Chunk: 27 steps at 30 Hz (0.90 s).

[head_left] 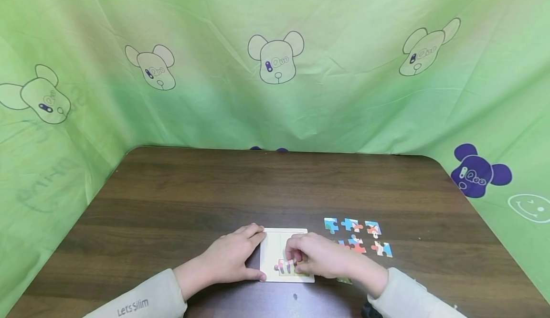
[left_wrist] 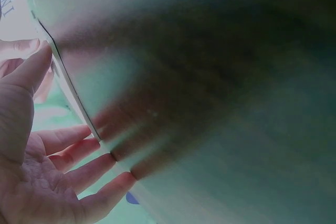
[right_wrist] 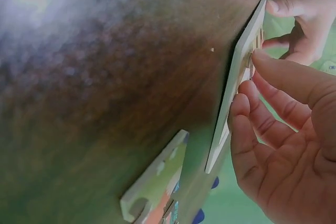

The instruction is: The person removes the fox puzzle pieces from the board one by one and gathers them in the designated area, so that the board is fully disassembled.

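A pale, shallow puzzle tray [head_left: 269,246] lies on the table in front of me. My left hand [head_left: 228,257] is at its left side, thumb at the near corner and fingers at the far one; in the left wrist view those fingers [left_wrist: 97,174] reach fairly straight to the edge. Over the tray's near right part, my right hand [head_left: 323,257] has bent fingers and thumb at a striped pink-and-white jigsaw piece [head_left: 283,267]. In the right wrist view the thumb [right_wrist: 283,74] and fingertips meet low over the tray, partly hiding the piece.
Several loose jigsaw pieces [head_left: 356,245] in blue, red and white lie right of the tray, some partly behind my right hand. A greenish piece [head_left: 344,280] sits below my right wrist. The brown wooden table [head_left: 215,184] meets a green cloth [head_left: 206,108] behind.
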Tool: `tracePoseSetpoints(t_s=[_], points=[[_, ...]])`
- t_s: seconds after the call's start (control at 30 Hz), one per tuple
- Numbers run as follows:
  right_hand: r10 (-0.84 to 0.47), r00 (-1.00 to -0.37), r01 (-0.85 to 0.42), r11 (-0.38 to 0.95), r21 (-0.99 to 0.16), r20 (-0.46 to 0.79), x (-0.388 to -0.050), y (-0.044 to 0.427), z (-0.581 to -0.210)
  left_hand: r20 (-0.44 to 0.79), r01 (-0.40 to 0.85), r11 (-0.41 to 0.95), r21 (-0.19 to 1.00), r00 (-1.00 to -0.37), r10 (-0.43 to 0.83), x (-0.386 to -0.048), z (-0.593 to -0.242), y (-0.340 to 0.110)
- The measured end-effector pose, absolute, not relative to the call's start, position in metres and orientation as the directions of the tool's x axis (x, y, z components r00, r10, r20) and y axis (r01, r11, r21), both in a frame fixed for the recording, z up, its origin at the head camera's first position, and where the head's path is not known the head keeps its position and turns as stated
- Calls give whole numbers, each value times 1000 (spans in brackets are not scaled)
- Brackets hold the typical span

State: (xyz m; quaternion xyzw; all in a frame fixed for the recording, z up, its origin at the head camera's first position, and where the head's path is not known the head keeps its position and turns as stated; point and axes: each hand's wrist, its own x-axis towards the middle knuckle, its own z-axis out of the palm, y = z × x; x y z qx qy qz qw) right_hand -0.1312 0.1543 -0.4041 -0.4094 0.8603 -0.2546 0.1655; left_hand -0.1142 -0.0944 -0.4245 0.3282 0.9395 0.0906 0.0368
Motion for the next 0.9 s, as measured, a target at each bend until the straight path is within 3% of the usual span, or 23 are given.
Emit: tracePoseSetpoints(t_s=[0.9], points=[[-787,-609,-479,468,-743,-103,-131,152,-406,-13,608,771,189,-784,621,-114,-424,-94]])
